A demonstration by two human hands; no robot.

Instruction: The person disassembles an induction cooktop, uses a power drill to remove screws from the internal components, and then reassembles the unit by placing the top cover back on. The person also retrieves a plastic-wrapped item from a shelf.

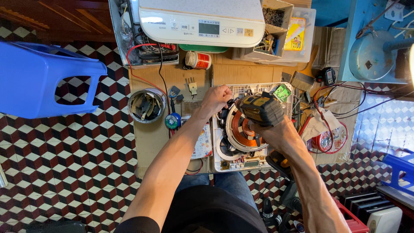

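My right hand [282, 131] is wrapped tight around the handle of a cordless drill [261, 110], black and yellow, held nose-down over the opened appliance [241, 159] in front of me. My left hand [217, 97] is curled closed at the appliance's far left corner, fingers pinching or steadying something there; I cannot tell what, since my knuckles hide it. The appliance lies flat on a cardboard-covered low table [151, 138], its white case open, showing a round copper coil [243, 129] and a small fan beneath it. The drill's tip sits near the coil's upper edge, so I judge I am in the middle of driving or removing a screw that holds the inner parts. The next move seems to call for keeping the drill straight on the screw while my left hand braces the case. Around me: a metal bowl [146, 105] of small parts to the left, a white lid with a display panel [202, 21] at the far edge, a blue plastic stool [43, 80] on the checkered floor.
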